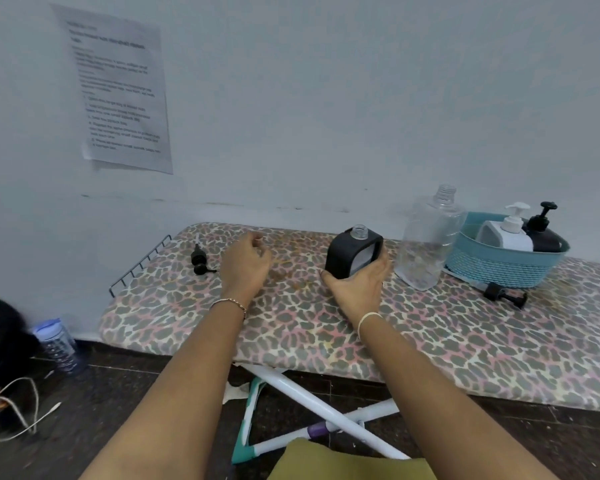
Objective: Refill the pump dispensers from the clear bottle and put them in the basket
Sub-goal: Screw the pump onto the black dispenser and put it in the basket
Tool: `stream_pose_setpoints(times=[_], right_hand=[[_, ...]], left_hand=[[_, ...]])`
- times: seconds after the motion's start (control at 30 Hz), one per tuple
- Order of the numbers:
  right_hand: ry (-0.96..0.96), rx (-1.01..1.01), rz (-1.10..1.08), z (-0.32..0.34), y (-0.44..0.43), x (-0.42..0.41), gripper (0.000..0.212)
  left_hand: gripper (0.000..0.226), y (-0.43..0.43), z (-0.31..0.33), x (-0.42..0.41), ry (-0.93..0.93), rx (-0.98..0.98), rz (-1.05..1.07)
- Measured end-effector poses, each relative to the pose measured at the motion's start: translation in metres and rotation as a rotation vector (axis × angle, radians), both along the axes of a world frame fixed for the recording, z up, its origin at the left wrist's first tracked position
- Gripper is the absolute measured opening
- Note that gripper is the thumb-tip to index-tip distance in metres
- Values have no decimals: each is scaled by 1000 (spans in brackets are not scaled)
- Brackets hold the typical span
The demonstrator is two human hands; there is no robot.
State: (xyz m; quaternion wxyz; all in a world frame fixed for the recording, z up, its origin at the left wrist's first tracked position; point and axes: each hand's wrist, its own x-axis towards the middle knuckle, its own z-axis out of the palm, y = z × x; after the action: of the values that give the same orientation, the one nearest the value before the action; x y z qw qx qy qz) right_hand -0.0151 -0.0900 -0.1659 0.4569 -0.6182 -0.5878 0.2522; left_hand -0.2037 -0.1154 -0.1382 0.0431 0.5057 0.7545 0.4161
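A black square dispenser (343, 254) with an uncapped clear neck stands on the leopard-print ironing board (430, 334). My right hand (359, 284) grips its lower front. My left hand (245, 265) hovers over the board with loosely curled fingers, holding nothing, just right of a black pump head (200, 259) lying on its side. The clear bottle (428, 237), uncapped and nearly drained, stands right of the dispenser. A blue basket (499, 268) holds a white pump dispenser (508, 230) and a black one (544, 230).
Another black pump cap (504, 295) lies in front of the basket. A wire rack (139, 265) ends the board on the left. The wall runs close behind, with a printed sheet (118, 88). On the floor stand a water bottle (59, 344) and a cable (11, 410).
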Motion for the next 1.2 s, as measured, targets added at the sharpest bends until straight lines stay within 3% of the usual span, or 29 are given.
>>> stream_pose_setpoints(times=[0.2, 0.4, 0.67, 0.83, 1.0, 1.2], right_hand=[[-26, -35, -82, -7, 3, -15, 124], [-66, -17, -92, -16, 4, -19, 121], [-50, 35, -85, -20, 6, -18, 116], [-48, 43, -77, -20, 5, -17, 114], [-14, 60, -76, -21, 6, -17, 113], [-4, 59, -73, -19, 4, -17, 111]], left_hand=[[53, -13, -11, -61, 382, -313, 102], [64, -18, -21, -105, 441, -355, 40], [38, -8, -25, -114, 481, -401, -87], [44, -4, -22, -103, 543, -319, -79], [45, 7, -14, -86, 382, -152, -96], [24, 25, 18, -53, -87, 78, -217]])
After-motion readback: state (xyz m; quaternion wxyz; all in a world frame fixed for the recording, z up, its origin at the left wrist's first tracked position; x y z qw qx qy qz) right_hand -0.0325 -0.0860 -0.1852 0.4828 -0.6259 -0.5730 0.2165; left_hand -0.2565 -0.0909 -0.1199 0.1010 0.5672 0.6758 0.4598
